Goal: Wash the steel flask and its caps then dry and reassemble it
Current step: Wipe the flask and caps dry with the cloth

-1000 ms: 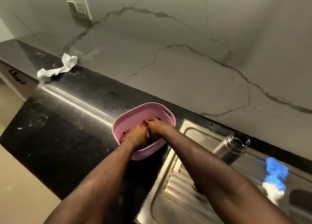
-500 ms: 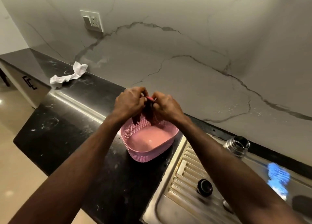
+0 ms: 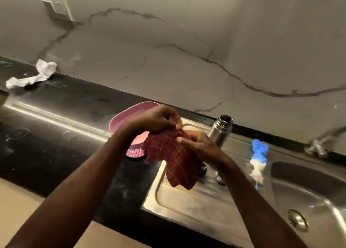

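Observation:
A red checked cloth [image 3: 174, 159] hangs between my hands above the sink's draining board [image 3: 187, 201]. My left hand [image 3: 159, 119] pinches its top edge, and my right hand [image 3: 198, 145] grips it just to the right. The open steel flask [image 3: 221, 133] stands upright on the draining board behind my right hand. A black cap [image 3: 203, 170] lies on the board, mostly hidden by the cloth. A small steel cap [image 3: 220, 178] shows just below my right wrist.
A pink plastic basket [image 3: 121, 120] sits on the black counter [image 3: 56, 135] left of the sink. A blue and white bottle brush [image 3: 258, 158] lies on the draining board. The sink basin [image 3: 309, 197] and tap [image 3: 318, 146] are at right. Crumpled white paper [image 3: 35, 75] lies far left.
Both hands have lifted the cloth out of the pink basket, carried it right over the draining board and let it unfold. The camera view has swung right.

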